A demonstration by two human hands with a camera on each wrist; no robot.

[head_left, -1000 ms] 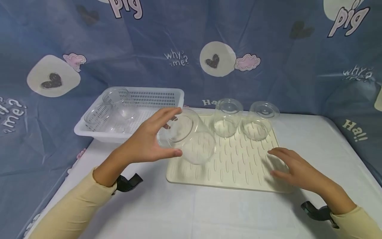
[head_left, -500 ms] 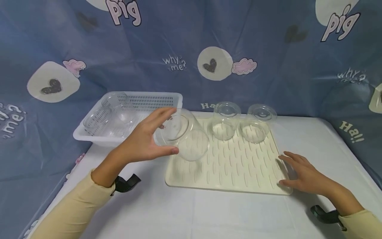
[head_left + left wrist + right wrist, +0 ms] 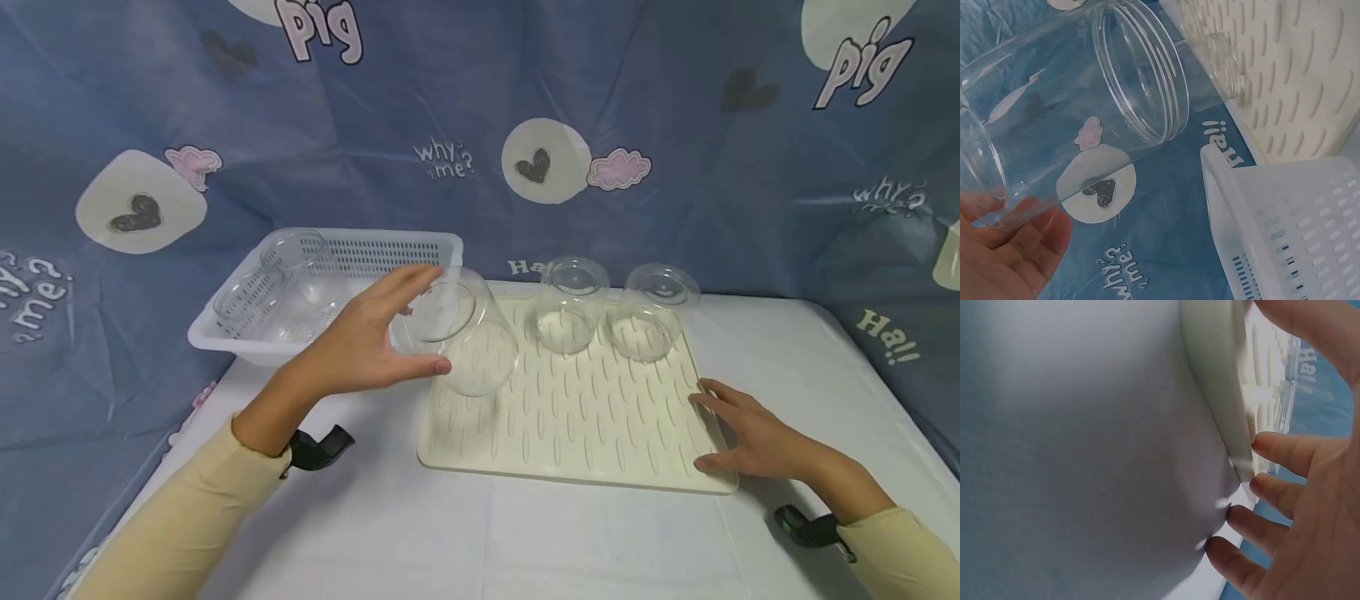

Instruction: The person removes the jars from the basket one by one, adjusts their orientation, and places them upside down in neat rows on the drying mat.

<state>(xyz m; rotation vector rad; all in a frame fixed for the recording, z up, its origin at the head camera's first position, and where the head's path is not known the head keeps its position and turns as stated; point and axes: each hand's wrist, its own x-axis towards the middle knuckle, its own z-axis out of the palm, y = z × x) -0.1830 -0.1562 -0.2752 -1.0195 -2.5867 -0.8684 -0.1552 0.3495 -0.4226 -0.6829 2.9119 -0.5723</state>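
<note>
My left hand [image 3: 367, 337] grips a clear jar [image 3: 480, 350] by its base end, above the left part of a cream ridged mat [image 3: 592, 425]. The jar is tilted, its mouth pointing down and away from the palm. In the left wrist view the jar [image 3: 1054, 94] shows a threaded rim, with fingers [image 3: 1041, 244] curled at its base. At the mat's right edge is my right hand [image 3: 757, 437], fingers spread. The right wrist view has its fingertips [image 3: 1263, 444] at the mat's edge [image 3: 1222, 394], apparently touching it.
Two clear jars, one [image 3: 566, 308] left of the other [image 3: 648, 312], stand mouth down at the mat's back. A white perforated basket [image 3: 390, 250] at the back left holds more clear jars [image 3: 292, 283]. A blue printed cloth [image 3: 675, 100] hangs behind the white-covered table [image 3: 600, 542].
The jar in my left hand has moved slightly left and up over the mat. My right hand has shifted right, to the mat's edge. The head view has tilted a little.
</note>
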